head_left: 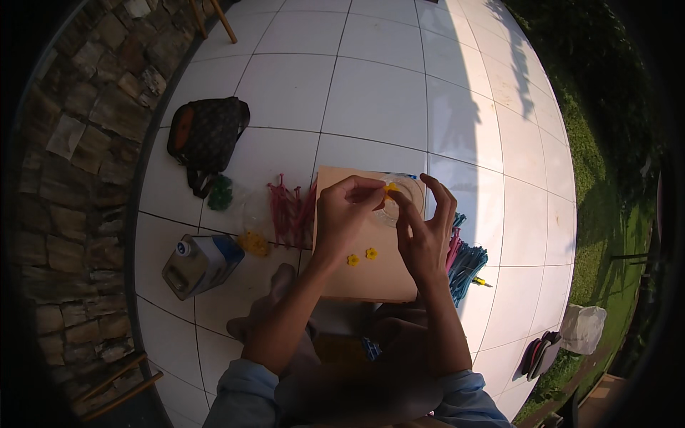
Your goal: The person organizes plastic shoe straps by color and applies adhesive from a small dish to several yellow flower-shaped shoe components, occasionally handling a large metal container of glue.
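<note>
My left hand (345, 214) is closed in a pinch on a small yellow plastic flower (390, 190) above a tan board. From the other side, my right hand (427, 239) reaches one fingertip to the flower, while its other fingers stay stretched and apart. Beneath the fingers lies a round clear dish (389, 216), partly hidden by my hands. Two more yellow flowers (371, 253) rest on the board (364, 282), nearer to me.
Pink plastic stems (287, 214) lie left of the board, beside a bag of yellow pieces (253, 244) and green pieces (220, 193). Teal stems (467, 269) are on the right. A metal can (203, 265) and a dark backpack (207, 139) stand on the tiles.
</note>
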Demonstrator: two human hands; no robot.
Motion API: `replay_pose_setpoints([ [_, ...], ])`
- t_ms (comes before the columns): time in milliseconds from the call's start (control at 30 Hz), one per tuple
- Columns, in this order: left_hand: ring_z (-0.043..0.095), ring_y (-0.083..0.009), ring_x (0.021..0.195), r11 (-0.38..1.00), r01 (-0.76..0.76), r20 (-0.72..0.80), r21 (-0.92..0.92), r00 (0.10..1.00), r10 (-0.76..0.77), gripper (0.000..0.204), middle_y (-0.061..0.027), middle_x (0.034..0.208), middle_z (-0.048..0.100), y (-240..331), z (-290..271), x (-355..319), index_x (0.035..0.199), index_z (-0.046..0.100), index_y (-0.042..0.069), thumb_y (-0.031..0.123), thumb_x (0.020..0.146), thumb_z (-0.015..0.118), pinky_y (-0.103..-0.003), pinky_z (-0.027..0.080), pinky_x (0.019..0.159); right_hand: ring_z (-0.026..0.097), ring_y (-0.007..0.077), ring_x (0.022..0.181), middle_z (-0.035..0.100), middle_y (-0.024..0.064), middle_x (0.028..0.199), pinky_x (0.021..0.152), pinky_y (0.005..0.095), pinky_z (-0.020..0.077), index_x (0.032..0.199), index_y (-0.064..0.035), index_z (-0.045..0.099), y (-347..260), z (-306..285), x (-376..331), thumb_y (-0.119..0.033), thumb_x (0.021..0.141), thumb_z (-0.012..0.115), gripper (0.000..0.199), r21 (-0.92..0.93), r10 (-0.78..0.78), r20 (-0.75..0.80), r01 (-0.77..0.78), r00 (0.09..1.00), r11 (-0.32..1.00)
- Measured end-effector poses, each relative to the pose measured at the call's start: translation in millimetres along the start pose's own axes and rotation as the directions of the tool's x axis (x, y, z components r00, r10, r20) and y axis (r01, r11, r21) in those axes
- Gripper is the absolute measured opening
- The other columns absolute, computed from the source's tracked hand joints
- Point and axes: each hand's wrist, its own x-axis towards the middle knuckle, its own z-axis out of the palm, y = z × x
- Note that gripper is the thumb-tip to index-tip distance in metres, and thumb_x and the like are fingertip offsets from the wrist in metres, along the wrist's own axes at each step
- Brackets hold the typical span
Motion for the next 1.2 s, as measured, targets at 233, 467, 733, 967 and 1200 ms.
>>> replay_pose_setpoints([
  [233, 0.064, -0.0136, 0.076, 1.0, 0.025, -0.014, 0.017, 1.0, -0.025, 0.015, -0.0099, 0.084, 0.065, 2, -4, -1, 0.092, 0.062, -0.006, 0.004, 0.08, 0.063, -0.023, 0.052, 0.073, 0.049, 0.0302, 0.102, 0.047, 0.0165, 0.111, 0.085, 0.0387, 0.0417, 0.098, -0.0056, 0.057, 4, -5, -1, 0.007, 0.073, 0.056, 0.028, 0.245, 0.188, -0.141, -0.15, 0.972, 0.958],
  [467, 0.064, -0.0127, 0.072, 0.95, 0.027, -0.029, 0.311, 0.999, -0.019, 0.013, -0.0093, 0.08, 0.065, -30, -40, 23, 0.089, 0.062, -0.004, 0.004, 0.078, 0.063, -0.022, 0.051, 0.068, 0.055, 0.0186, 0.089, 0.048, 0.0141, 0.106, 0.078, 0.0305, 0.0473, 0.117, -0.002, 0.033, 28, 19, -5, -0.001, 0.088, 0.041, 0.031, 0.844, 0.638, 0.096, -0.403, 0.764, 0.355],
  [733, 0.062, -0.0135, 0.059, 0.811, 0.032, -0.18, 0.585, 0.98, 0.091, 0.01, -0.0061, 0.067, 0.065, -121, -105, 48, 0.079, 0.064, 0.003, 0.006, 0.069, 0.065, -0.026, 0.049, 0.057, 0.059, 0.018, 0.073, 0.055, 0.0121, 0.092, 0.064, 0.0288, 0.0502, 0.113, -0.0015, 0.04, 25, 73, -19, -0.003, 0.085, 0.048, 0.029, 0.617, 0.496, 0.412, -0.635, 0.764, 0.465],
  [967, 0.062, -0.0215, 0.07, 0.524, -0.112, -0.106, 0.844, 0.924, 0.368, 0.011, -0.0084, 0.077, 0.059, -99, -93, 38, 0.084, 0.06, 0.002, 0.007, 0.075, 0.063, -0.03, 0.049, 0.064, 0.06, 0.0237, 0.071, 0.057, 0.0134, 0.082, 0.062, 0.032, 0.0503, 0.11, -0.0006, 0.042, 17, 71, -17, 0.003, 0.08, 0.049, 0.031, 0.543, 0.37, 0.418, -0.555, 0.83, 0.63],
  [1200, 0.058, -0.0252, 0.087, 0.374, -0.337, 0.392, 0.864, 0.916, -0.08, 0.022, -0.0101, 0.099, 0.05, -99, -64, 2, 0.089, 0.053, 0.002, 0.006, 0.072, 0.067, -0.037, 0.048, 0.073, 0.063, 0.0225, 0.071, 0.06, 0.0137, 0.084, 0.061, 0.0309, 0.0513, 0.113, -0.0036, 0.042, 57, 54, -29, 0.003, 0.082, 0.048, 0.033, 0.345, 0.367, 0.389, -0.503, 0.845, 0.792],
])
